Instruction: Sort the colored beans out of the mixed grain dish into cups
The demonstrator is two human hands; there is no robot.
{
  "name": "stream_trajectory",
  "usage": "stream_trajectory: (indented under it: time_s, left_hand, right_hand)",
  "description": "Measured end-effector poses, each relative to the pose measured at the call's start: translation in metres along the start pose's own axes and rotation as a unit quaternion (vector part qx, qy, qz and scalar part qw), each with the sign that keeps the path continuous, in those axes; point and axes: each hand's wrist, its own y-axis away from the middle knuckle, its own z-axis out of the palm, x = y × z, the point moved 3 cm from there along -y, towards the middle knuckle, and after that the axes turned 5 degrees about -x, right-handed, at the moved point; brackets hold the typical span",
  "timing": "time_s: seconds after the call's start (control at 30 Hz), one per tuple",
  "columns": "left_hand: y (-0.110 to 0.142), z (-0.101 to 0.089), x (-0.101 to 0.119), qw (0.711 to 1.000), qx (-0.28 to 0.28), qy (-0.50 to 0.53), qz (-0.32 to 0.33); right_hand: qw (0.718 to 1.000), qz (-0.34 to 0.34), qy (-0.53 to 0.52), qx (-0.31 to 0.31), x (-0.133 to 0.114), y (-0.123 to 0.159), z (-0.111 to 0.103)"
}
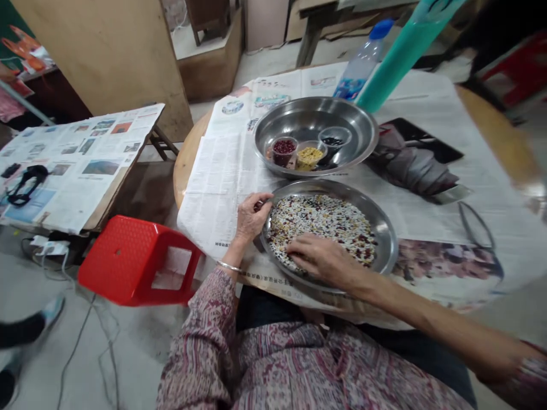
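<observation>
A round steel tray (387, 259) holds a spread of white grains mixed with dark red, yellow and black beans (325, 222). My left hand (252, 219) rests at the tray's left rim with its fingers curled; small dark red things, apparently beans, show inside the curl. Over the near part of the grains, my right hand (318, 256) reaches down with bent fingers pressed together, and its fingertips are hidden. Behind the tray, a deeper steel basin (311, 111) holds clear cups of red beans (284, 151), yellow beans (308, 156) and black beans (334, 138).
Newspaper (213, 199) covers the round table. A water bottle (359, 68), a green tube (405, 57), a grey cloth bundle (414, 162) and eyeglasses (476, 228) lie or stand about. To the left are a red stool (123, 259), floor cables (81, 333) and another person's feet (47, 319).
</observation>
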Motion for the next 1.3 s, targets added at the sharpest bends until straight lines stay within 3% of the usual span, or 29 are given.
stream_trajectory:
  time_s: [0.2,0.3,0.47,0.57,0.63,0.77,0.93,1.03,1.2,1.3]
  left_hand:
    - [0.000,0.000,0.000,1.000,-0.001,0.003,-0.007]
    - [0.000,-0.001,0.000,1.000,0.000,0.009,-0.005]
    - [0.000,-0.002,0.000,1.000,-0.005,0.005,-0.002]
    - [0.000,-0.002,-0.001,1.000,-0.002,-0.001,-0.003]
    - [0.000,-0.001,-0.002,1.000,-0.004,-0.002,-0.009]
    - [-0.001,0.000,-0.003,1.000,-0.008,0.009,-0.014]
    - [-0.002,-0.002,-0.001,1.000,-0.002,0.003,-0.018]
    - [-0.002,-0.003,0.000,1.000,-0.003,0.005,-0.021]
    - [-0.001,-0.004,0.000,1.000,0.003,0.009,-0.021]
    - [-0.001,-0.004,-0.001,1.000,-0.002,0.003,-0.023]
  right_hand:
    - [0.985,0.115,0.097,0.089,0.055,-0.031,-0.022]
    - [0.978,0.139,0.120,0.103,0.062,-0.047,-0.027]
    - [0.994,0.020,0.072,0.085,0.025,-0.051,-0.015]
    - [0.996,-0.067,0.048,0.028,0.009,-0.032,-0.007]
    - [0.995,-0.089,0.041,0.005,0.013,-0.015,-0.006]
    - [0.997,-0.005,0.072,0.035,0.049,0.008,-0.021]
    - [0.974,0.143,0.124,0.121,0.082,-0.002,-0.044]
    - [0.973,0.150,0.135,0.113,0.069,-0.015,-0.039]
    - [0.998,0.002,0.058,0.019,0.022,-0.007,-0.017]
    - [0.999,-0.044,-0.010,-0.021,0.010,0.012,-0.014]
